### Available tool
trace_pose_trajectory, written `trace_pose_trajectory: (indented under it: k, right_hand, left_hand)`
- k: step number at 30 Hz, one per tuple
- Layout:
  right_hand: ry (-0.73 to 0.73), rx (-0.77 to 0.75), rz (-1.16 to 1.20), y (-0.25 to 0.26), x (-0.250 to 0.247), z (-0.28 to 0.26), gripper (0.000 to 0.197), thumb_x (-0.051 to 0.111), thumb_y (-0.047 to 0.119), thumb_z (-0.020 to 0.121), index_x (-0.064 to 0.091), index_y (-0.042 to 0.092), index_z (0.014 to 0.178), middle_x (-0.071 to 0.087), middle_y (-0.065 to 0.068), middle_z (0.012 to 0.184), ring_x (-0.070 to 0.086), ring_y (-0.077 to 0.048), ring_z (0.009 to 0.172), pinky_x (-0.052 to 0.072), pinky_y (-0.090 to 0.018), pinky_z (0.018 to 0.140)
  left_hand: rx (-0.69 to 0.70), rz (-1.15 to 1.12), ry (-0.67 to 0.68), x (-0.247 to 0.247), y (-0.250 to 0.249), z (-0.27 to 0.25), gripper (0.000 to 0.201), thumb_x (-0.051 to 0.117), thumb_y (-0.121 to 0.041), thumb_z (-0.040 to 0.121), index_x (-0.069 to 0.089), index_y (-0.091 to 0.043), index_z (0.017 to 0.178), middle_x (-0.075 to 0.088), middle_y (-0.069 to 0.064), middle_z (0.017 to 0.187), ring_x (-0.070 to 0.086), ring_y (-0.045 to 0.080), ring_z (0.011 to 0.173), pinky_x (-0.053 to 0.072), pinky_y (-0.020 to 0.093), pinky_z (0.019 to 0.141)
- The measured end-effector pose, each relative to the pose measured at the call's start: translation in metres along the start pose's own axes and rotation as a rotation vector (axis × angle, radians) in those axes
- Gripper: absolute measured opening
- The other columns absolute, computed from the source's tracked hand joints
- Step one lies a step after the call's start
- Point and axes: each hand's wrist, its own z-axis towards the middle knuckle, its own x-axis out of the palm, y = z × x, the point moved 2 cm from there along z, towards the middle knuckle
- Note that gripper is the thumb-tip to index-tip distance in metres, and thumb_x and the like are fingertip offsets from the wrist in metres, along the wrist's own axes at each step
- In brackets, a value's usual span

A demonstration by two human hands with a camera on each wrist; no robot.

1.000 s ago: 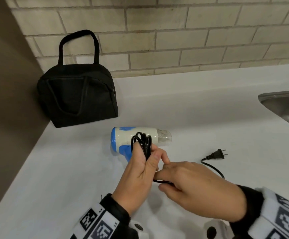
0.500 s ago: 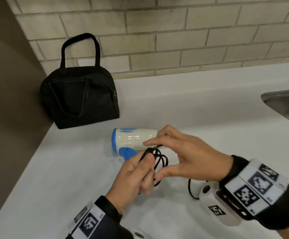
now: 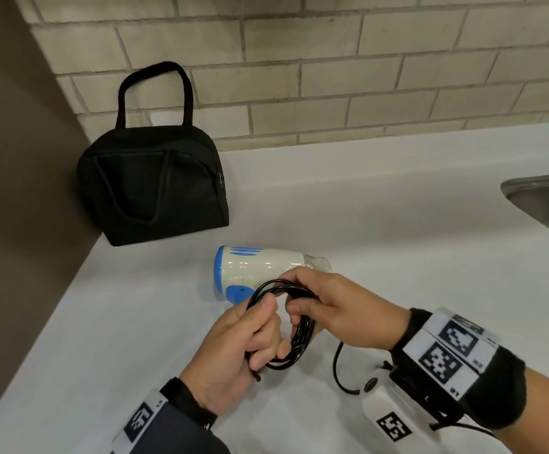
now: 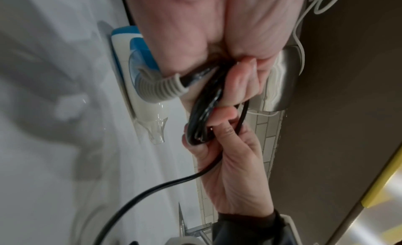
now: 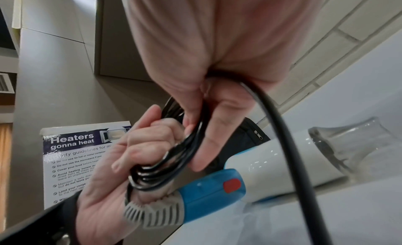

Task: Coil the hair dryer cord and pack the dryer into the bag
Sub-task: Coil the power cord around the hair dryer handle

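A white and blue hair dryer (image 3: 260, 267) lies on its side on the white counter (image 3: 397, 257), nozzle to the right. Its black cord (image 3: 301, 339) is wound into several loops just in front of it. My left hand (image 3: 253, 335) grips the near side of the coil (image 5: 174, 155) in a fist. My right hand (image 3: 325, 306) curls round the far side of the loops (image 4: 200, 118), and the loose cord end (image 3: 338, 371) trails down from it to the counter. The black bag (image 3: 152, 181) stands zipped at the back left against the wall.
A steel sink (image 3: 548, 201) is set into the counter at the right edge. A brown side wall (image 3: 14, 191) bounds the counter on the left, with a brick wall (image 3: 332, 77) behind. A notice sheet (image 5: 74, 162) hangs on the side panel.
The right hand has swung from the right over to the coil, laying another loop on it. The loose tail has grown shorter, and the plug has gone out of sight.
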Motion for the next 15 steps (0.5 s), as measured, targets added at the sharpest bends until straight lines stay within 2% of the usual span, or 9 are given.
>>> trace_pose_trajectory:
  k: [3, 5, 8, 11, 13, 15]
  right_hand:
    - [-0.024, 0.013, 0.041, -0.002, 0.001, 0.001, 0.02, 0.043, 0.003, 0.091, 0.051, 0.01, 0.108, 0.052, 0.002, 0.07, 0.053, -0.012, 0.072, 0.05, -0.027, 0.068]
    - [-0.038, 0.028, 0.091, 0.0, 0.001, 0.003, 0.018, 0.046, 0.005, 0.091, 0.051, 0.015, 0.105, 0.053, 0.002, 0.069, 0.055, -0.01, 0.069, 0.053, -0.026, 0.066]
    - [-0.049, 0.115, 0.232, -0.004, -0.008, 0.001, 0.022, 0.055, 0.012, 0.087, 0.047, 0.029, 0.098, 0.055, 0.0, 0.065, 0.059, -0.009, 0.053, 0.056, -0.024, 0.054]
    - [-0.107, 0.142, 0.209, -0.015, -0.024, -0.012, 0.016, 0.06, 0.014, 0.084, 0.053, 0.026, 0.092, 0.052, -0.004, 0.057, 0.053, -0.011, 0.042, 0.053, -0.025, 0.048]
    - [-0.2, 0.103, 0.227, -0.022, -0.036, -0.022, 0.012, 0.061, 0.013, 0.083, 0.062, 0.024, 0.079, 0.048, -0.005, 0.057, 0.049, -0.01, 0.044, 0.055, -0.026, 0.053]
    - [-0.24, 0.086, 0.277, -0.027, -0.039, -0.031, 0.019, 0.061, 0.013, 0.083, 0.065, 0.024, 0.069, 0.056, 0.003, 0.063, 0.052, -0.009, 0.056, 0.056, -0.028, 0.067]
  left_hand:
    - [-0.028, -0.09, 0.015, 0.002, -0.001, 0.001, 0.047, 0.074, -0.054, 0.057, 0.042, -0.021, 0.047, 0.029, -0.015, 0.034, 0.023, 0.001, 0.029, 0.036, 0.019, 0.041]
    - [-0.046, -0.174, -0.03, 0.006, -0.002, 0.003, 0.05, 0.067, -0.06, 0.06, 0.042, -0.017, 0.053, 0.028, -0.013, 0.032, 0.023, 0.001, 0.026, 0.032, 0.018, 0.036]
    - [-0.018, -0.27, -0.138, 0.006, -0.009, 0.004, 0.036, 0.046, -0.045, 0.075, 0.037, -0.016, 0.055, 0.025, -0.011, 0.028, 0.016, 0.001, 0.023, 0.025, 0.017, 0.03]
    - [0.055, -0.344, -0.235, -0.003, -0.02, 0.005, 0.031, 0.041, -0.038, 0.077, 0.036, -0.019, 0.053, 0.02, -0.011, 0.028, 0.004, 0.01, 0.032, 0.019, 0.016, 0.031]
    - [0.09, -0.385, -0.282, -0.01, -0.026, 0.004, 0.032, 0.041, -0.038, 0.078, 0.037, -0.02, 0.052, 0.018, -0.01, 0.029, 0.003, 0.012, 0.036, 0.02, 0.017, 0.031]
    - [0.117, -0.417, -0.303, -0.013, -0.029, 0.003, 0.035, 0.04, -0.039, 0.079, 0.04, -0.021, 0.049, 0.015, -0.008, 0.031, 0.003, 0.013, 0.037, 0.022, 0.018, 0.031]
